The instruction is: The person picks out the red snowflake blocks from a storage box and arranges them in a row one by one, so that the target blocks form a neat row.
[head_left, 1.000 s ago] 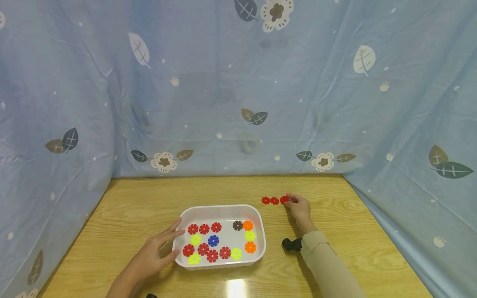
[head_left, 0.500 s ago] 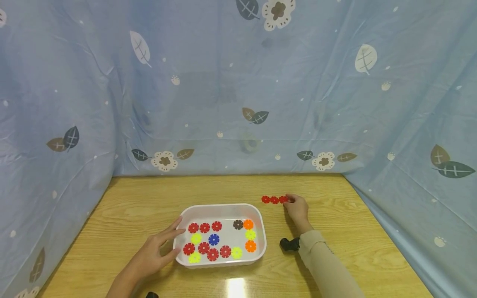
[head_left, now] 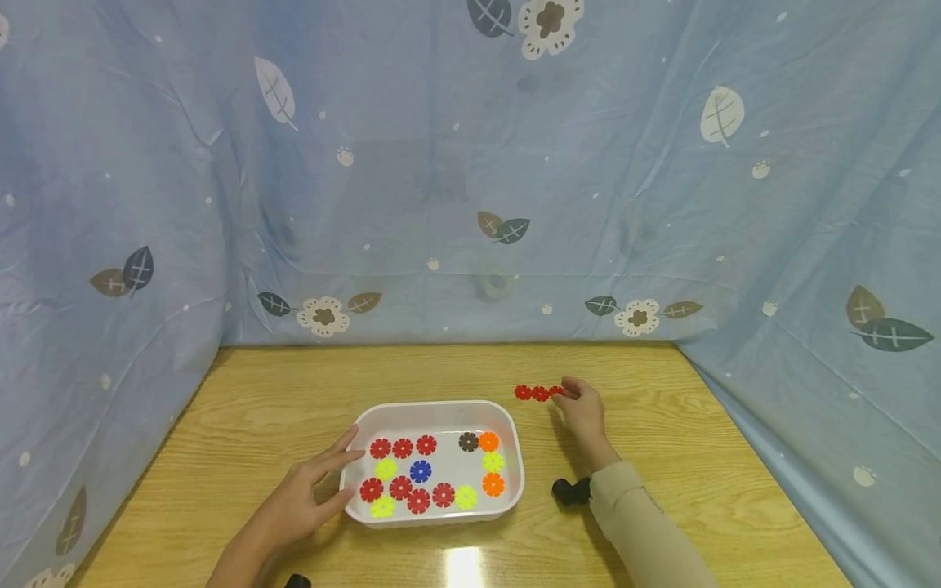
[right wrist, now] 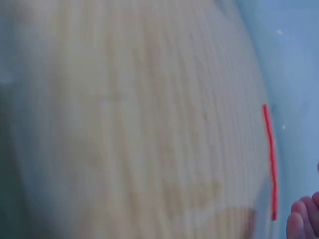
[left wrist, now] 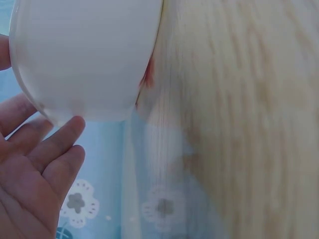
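Note:
Snowflake-shaped plastic discs, red, yellow, orange, blue (head_left: 421, 471) and dark brown (head_left: 468, 442), lie in a white tray (head_left: 448, 523). My left hand (head_left: 305, 494) rests at the tray's left end, its fingers loosely extended along the rim; in the left wrist view, fingertips (left wrist: 70, 132) touch the outer wall. Three red snowflake discs (head_left: 540, 394) form a row on the table beyond the tray's right corner. At the row's right end is my right hand (head_left: 586, 411), fingers apart and overlapping the last disc. In the right wrist view, its fingertips (right wrist: 298, 221) appear beside the red row (right wrist: 270, 162).
The wooden table (head_left: 294, 384) ends at a blue patterned curtain (head_left: 367, 204) along the back and both sides. A black object (head_left: 572, 492) is by the right wrist. Another dark piece (head_left: 298, 581) shows at the bottom edge near the left forearm.
The third red disc has moved left against the other two, closing the gap. My right hand shifted slightly left and its fingers loosened. The left hand stays at the tray.

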{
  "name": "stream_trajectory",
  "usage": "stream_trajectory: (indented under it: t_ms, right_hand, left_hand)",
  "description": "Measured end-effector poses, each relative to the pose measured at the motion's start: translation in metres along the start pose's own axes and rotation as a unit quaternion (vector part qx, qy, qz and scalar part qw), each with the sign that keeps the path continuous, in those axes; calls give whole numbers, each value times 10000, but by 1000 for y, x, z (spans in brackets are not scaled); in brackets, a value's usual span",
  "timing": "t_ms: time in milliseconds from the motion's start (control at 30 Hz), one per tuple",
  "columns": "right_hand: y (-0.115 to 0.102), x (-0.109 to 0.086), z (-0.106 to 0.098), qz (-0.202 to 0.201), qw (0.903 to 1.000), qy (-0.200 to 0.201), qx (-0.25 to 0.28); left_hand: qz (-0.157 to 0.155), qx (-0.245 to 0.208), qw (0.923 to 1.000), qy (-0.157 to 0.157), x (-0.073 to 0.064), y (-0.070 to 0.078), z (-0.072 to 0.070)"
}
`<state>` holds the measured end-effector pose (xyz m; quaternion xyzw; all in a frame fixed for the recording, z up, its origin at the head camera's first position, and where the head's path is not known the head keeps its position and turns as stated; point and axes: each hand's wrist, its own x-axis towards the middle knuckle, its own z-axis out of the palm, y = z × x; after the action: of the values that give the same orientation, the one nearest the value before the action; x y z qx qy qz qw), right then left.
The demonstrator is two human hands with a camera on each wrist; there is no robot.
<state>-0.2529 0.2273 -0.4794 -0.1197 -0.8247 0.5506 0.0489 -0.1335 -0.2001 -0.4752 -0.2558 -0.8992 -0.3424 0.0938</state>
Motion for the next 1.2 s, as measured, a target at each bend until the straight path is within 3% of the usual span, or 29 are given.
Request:
stream_trajectory:
  t_ms: [233, 467, 667, 833, 1200]
  right_hand:
    - [-15, -15, 6, -517, 9975, -448, 171]
    - [-31, -38, 16, -1076, 9892, -849, 522]
    - [-48, -59, 25, -1648, 9724, -1376, 917]
    - [-57, -73, 35, -1901, 9590, -1810, 1072]
    - [-57, -82, 58, -2082, 9334, -2782, 898]
  left_hand:
    - [-23, 2, 10000, 1, 0, -1, 0]
    - [134, 0, 9999, 42, 0, 0, 0]
    - [-143, 51, 9999, -39, 1, 1, 0]
    - [-84, 78, 9999, 6, 1, 1, 0]
    - [-46, 38, 10000, 56, 0, 2, 0]
